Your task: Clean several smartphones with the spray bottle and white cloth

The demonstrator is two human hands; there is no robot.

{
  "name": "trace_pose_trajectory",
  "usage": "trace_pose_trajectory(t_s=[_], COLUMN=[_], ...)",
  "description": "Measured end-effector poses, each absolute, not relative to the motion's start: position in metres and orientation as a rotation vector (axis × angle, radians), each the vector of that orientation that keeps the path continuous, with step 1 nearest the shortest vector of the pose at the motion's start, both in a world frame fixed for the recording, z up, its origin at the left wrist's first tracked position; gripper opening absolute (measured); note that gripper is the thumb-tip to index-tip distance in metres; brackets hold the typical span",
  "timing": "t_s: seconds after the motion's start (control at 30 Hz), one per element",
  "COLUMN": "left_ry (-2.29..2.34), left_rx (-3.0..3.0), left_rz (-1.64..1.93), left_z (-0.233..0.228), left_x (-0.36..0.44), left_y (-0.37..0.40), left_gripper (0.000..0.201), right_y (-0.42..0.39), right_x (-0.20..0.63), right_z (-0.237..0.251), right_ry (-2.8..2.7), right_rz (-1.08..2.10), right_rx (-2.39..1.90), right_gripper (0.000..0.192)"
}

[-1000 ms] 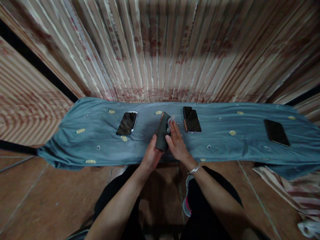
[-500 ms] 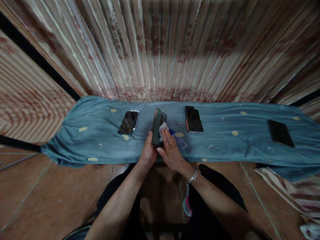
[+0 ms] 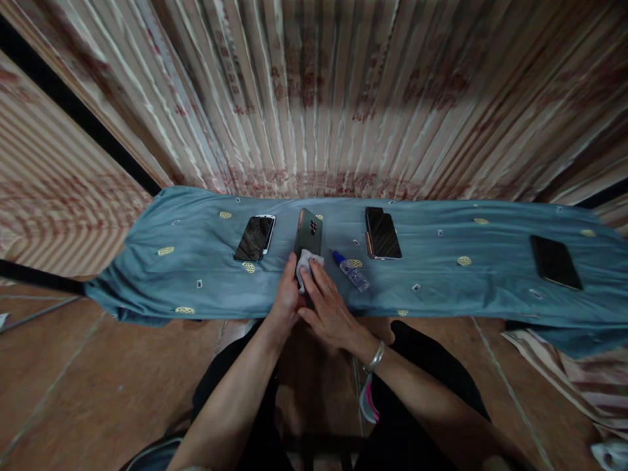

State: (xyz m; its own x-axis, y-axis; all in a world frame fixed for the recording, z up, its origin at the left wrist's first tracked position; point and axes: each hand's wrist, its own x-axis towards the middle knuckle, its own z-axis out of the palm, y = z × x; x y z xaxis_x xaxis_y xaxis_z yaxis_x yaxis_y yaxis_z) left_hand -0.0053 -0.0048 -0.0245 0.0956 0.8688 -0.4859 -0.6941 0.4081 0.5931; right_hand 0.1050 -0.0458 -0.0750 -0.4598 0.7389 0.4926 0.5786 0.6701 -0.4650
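Slvr bangle (image 3: 375, 357), blk trousers (image 3: 402, 425), gry/pink shoe (image 3: 367, 402)

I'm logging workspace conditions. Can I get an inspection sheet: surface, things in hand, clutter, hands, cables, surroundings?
Surface: wrinkled blue patterned cloth
Things in hand: grey-green phone, camera side up; pale wipe against its back
Clutter: blue-capped clear bottle; left phone pair, right phone pair, black device far right
Hands: left hand grips the phone; right hand lies over the wipe
Cables: none certain; thin grey line on left floor unclear
Surroundings: striped curtain, tiled floor
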Motion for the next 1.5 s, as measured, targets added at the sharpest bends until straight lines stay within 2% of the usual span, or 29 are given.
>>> trace_pose_trajectory(t_s=[0.37, 0.6, 0.8, 0.97, 1.17, 1.5], left_ry=[0.818, 0.772, 0.775, 0.77, 0.752, 0.735], left_rx=[0.097, 0.04, 0.109, 0.107, 0.114, 0.177], left_rz=[1.112, 1.102, 1.059, 1.096, 1.172, 1.106], left_z=[-0.016, -0.007, 0.003, 0.002, -0.008, -0.012], left_x=[-0.013, -0.015, -0.019, -0.019, -0.016, -0.004], left_y=[-0.003, -0.003, -0.003, -0.001, -0.001, -0.007], left_gripper=[0.04, 0.061, 0.069, 0.068, 0.058, 0.057], right_y=[-0.037, -0.036, -0.039, -0.043, -0.042, -0.025], right_x=[0.109, 0.117, 0.126, 0.132, 0.135, 0.141], right_z=[-0.066, -0.068, -0.072, -0.078, -0.079, -0.079], right_ry=[-2.379, -2.427, -2.431, -2.38, -2.264, -2.192], right_rz=[0.182, 0.133, 0.11, 0.2, 0.291, 0.252], right_rx=[-0.986, -0.955, -0.956, -0.988, -1.032, -1.222], right_gripper=[0.076, 0.075, 0.073, 0.078, 0.076, 0.069])
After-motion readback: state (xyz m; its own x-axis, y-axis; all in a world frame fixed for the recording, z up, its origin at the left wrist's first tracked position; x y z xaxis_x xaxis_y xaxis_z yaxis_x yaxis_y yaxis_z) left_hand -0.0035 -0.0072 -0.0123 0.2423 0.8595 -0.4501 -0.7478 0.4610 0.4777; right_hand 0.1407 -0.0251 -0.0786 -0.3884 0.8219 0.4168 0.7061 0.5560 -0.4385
